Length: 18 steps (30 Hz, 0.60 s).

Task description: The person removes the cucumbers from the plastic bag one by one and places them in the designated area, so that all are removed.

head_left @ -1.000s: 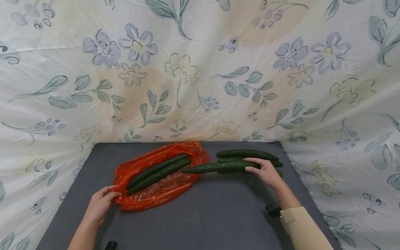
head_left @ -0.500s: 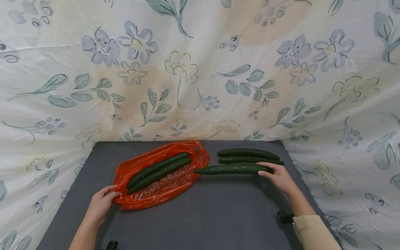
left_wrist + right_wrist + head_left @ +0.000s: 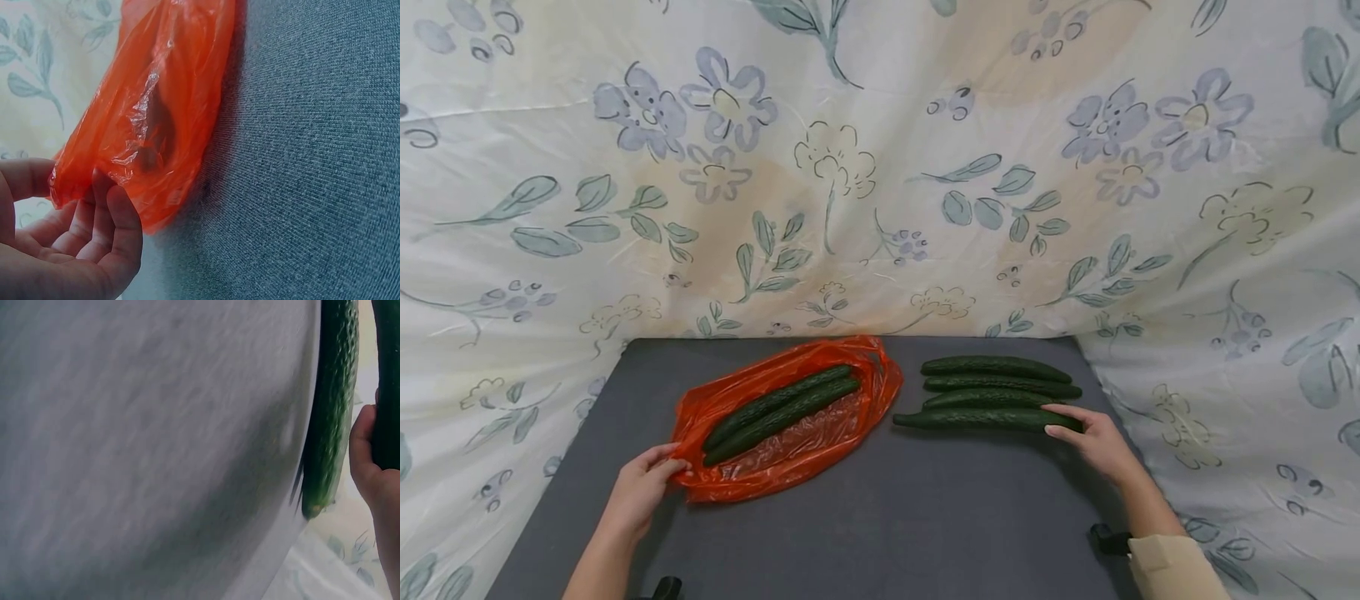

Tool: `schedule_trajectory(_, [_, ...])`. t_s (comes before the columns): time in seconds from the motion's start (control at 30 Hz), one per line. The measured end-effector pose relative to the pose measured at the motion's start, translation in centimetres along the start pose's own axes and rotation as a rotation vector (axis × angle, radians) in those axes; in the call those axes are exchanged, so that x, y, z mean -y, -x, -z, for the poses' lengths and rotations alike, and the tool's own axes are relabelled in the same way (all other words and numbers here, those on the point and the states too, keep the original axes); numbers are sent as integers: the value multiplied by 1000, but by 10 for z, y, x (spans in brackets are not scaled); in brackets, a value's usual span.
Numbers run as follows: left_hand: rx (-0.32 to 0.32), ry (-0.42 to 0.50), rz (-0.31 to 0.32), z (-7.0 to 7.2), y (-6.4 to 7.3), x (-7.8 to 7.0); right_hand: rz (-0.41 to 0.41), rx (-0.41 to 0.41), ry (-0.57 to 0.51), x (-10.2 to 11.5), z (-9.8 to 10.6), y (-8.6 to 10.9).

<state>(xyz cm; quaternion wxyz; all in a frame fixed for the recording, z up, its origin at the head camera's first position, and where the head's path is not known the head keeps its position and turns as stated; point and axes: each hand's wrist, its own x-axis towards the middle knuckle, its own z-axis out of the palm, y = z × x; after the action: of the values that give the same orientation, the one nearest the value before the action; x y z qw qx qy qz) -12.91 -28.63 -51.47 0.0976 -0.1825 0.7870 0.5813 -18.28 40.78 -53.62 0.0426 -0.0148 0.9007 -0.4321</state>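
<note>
On the left of the table, my left hand point(image 3: 640, 490) pinches the near-left end of a red plastic bag point(image 3: 767, 485). Two dark green cucumbers point(image 3: 781, 419) lie side by side, framed by the bag's raised edges. At the right, a cucumber point(image 3: 973, 419) is gripped near its right end between the thumb and fingers of my right hand point(image 3: 1093, 443). Its left tip is just right of the bag. Whether it touches the table cannot be told. In the left wrist view, a dark cucumber end point(image 3: 159, 131) shows through the thin plastic.
Behind the held cucumber, three more lie in a row: a far cucumber point(image 3: 992, 366), a middle cucumber point(image 3: 1000, 385) and a near cucumber point(image 3: 977, 399). The grey table point(image 3: 857, 533) ends at a floral cloth point(image 3: 865, 275) behind and at both sides.
My right hand has carried its cucumber rightward and nearer, from across the row and the bag's edge to in front of the row. My left hand and the bag have stayed put.
</note>
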Motion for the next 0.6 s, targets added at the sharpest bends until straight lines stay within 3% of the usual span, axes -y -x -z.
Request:
schedule_trajectory(0.4, [-8, -15, 12, 3, 1, -3, -33, -13, 69, -24, 10, 2])
schedule_trajectory(0.6, [-7, -9, 1, 1, 1, -4, 32, -61, 228, -29, 9, -2])
